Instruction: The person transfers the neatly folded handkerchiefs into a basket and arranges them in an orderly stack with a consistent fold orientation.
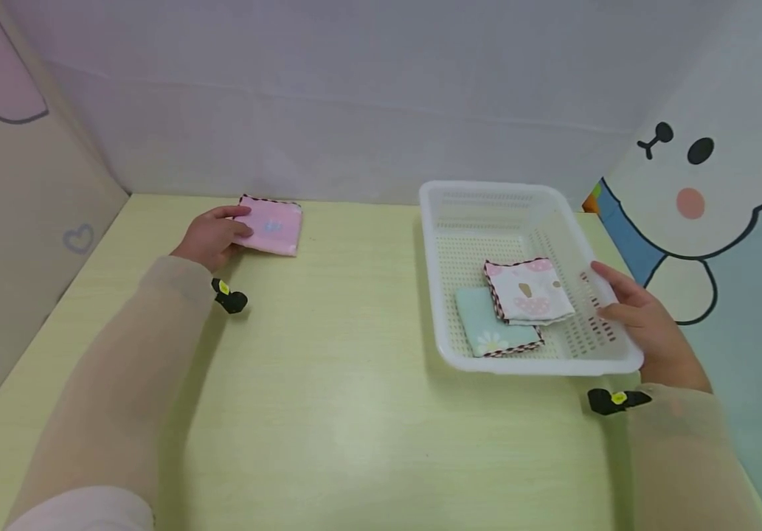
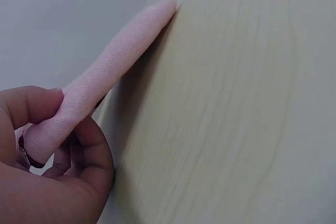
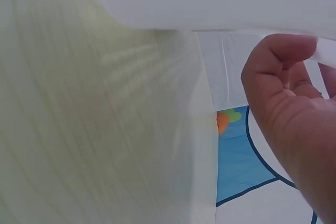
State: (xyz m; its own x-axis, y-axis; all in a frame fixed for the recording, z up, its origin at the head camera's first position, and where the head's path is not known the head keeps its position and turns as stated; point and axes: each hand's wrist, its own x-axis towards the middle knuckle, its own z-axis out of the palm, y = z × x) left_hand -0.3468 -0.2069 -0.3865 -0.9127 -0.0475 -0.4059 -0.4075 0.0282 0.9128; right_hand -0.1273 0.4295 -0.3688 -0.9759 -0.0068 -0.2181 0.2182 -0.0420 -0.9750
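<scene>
Fingers and thumb of my left hand (image 1: 211, 234) pinch a folded pink cloth (image 1: 273, 226) by its left edge, at the table's back left. In the left wrist view the cloth (image 2: 113, 64) slants up from the hand, its far end close over the wood. My right hand (image 1: 649, 324) grips the right rim of a white plastic basket (image 1: 428, 273). Inside the basket a white patterned folded cloth (image 1: 530, 290) with a checked border overlaps a pale green folded cloth (image 1: 487, 317) with a white flower. The right wrist view shows the basket's plain outside (image 3: 220, 1) above the tabletop.
A pale wooden table (image 1: 341, 413) spreads between the hands. White sheeting (image 1: 354, 110) stands along its back edge. Printed panels rise at both sides, the right one (image 1: 739, 243) bearing a cartoon face. Each wrist carries a small black strap.
</scene>
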